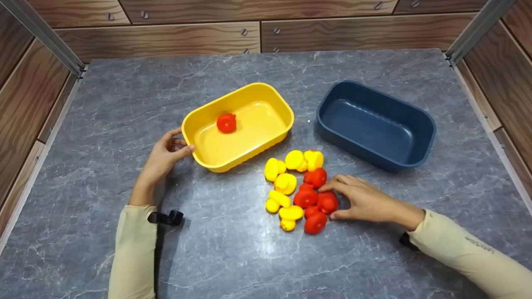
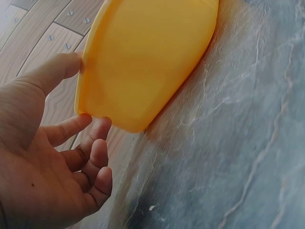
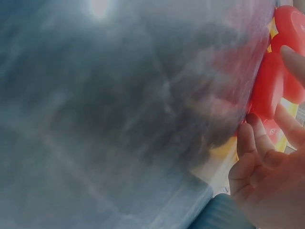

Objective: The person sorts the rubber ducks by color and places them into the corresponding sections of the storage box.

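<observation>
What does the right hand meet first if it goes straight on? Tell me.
Likely the red toy between the thumb and fingers of the right hand; whether they touch it is hard to tell.

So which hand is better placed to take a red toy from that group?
Probably the right hand: its thumb and fingers flank a red toy there. The left hand is farther off, with fingers and thumb on the yellow bin.

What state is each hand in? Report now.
Left hand: holding the yellow bin at one end.
Right hand: around a red toy; whether gripping, cannot be told.
</observation>
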The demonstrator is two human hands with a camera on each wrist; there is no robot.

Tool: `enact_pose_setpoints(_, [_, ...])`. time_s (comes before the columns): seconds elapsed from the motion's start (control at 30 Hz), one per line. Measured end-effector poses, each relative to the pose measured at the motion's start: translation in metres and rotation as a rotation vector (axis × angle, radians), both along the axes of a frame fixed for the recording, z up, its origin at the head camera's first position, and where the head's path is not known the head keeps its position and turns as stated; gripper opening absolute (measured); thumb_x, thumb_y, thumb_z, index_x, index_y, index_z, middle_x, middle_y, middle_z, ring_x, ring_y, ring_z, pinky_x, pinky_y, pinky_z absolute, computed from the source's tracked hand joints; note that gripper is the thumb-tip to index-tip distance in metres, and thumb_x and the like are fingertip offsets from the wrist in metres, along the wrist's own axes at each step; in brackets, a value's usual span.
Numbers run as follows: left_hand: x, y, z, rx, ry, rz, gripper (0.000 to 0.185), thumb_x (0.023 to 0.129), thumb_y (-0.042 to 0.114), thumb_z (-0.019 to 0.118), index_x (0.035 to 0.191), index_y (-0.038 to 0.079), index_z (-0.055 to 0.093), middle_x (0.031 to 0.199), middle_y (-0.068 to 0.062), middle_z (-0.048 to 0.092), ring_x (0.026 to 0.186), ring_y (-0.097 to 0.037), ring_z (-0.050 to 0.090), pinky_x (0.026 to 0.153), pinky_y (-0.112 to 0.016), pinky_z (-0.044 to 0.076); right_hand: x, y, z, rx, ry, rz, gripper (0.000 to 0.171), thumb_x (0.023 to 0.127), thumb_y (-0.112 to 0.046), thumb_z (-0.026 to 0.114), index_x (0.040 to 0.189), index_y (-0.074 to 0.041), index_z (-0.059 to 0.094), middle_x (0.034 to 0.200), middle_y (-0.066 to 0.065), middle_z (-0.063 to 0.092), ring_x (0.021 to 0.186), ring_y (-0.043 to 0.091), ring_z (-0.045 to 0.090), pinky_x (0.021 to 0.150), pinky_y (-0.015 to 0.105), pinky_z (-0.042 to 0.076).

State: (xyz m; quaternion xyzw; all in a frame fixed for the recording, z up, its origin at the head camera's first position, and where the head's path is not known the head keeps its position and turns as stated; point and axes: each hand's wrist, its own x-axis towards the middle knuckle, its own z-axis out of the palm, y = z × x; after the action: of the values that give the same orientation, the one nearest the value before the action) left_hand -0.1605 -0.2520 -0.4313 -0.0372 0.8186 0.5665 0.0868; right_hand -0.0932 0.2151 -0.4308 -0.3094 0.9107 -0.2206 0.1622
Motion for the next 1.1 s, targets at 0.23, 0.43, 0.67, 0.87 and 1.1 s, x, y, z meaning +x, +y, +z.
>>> enact_pose_setpoints(0.23, [0.000,0.002,0.001,0.004,0.005,0.013,0.066,0.089,0.022,0.069,0.145,0.005,0.038,0.107,-0.005,0.053,0.088,-0.010,0.050,0.075,-0.016,0.044,0.000,-0.002,-0.001,0.030,0.025,0.001,0.051,0.077,-0.026,0.079,0.124,-0.021,0.060,0.116,-0.001,0.056,0.104,0.020,0.052,0.089,0.044,0.044])
enact_pose_setpoints(0.43, [-0.002,0.002,0.001,0.019,-0.005,0.010,0.067,0.088,0.022,0.070,0.145,0.005,0.038,0.107,-0.004,0.052,0.089,-0.011,0.050,0.075,-0.015,0.044,0.001,-0.001,-0.001,0.037,0.044,0.007,0.051,0.078,-0.025,0.078,0.125,-0.021,0.060,0.115,-0.001,0.056,0.102,0.019,0.053,0.087,0.043,0.045])
enact_pose_setpoints(0.67, [-0.002,0.001,0.000,0.026,-0.001,0.007,0.067,0.088,0.021,0.070,0.145,0.004,0.038,0.105,-0.002,0.052,0.088,-0.010,0.050,0.075,-0.016,0.044,0.002,0.003,0.000,0.018,0.085,0.018,0.050,0.077,-0.024,0.078,0.124,-0.020,0.060,0.113,-0.001,0.056,0.101,0.019,0.053,0.085,0.042,0.046])
enact_pose_setpoints(0.87, [-0.001,0.001,0.000,0.028,0.008,0.010,0.066,0.088,0.020,0.070,0.144,0.004,0.039,0.103,-0.002,0.052,0.086,-0.010,0.050,0.074,-0.016,0.044,0.005,0.007,0.007,-0.010,0.103,0.003,0.051,0.076,-0.024,0.080,0.123,-0.022,0.060,0.113,-0.003,0.058,0.103,0.018,0.056,0.087,0.043,0.047])
enact_pose_setpoints(1.1, [-0.001,0.001,-0.001,0.054,0.032,0.006,0.062,0.088,0.015,0.069,0.141,0.002,0.041,0.096,0.002,0.055,0.079,-0.007,0.051,0.070,-0.016,0.043,0.007,0.012,0.018,-0.055,0.140,-0.019,0.051,0.074,-0.022,0.082,0.120,-0.023,0.061,0.110,-0.006,0.059,0.101,0.017,0.056,0.087,0.041,0.046])
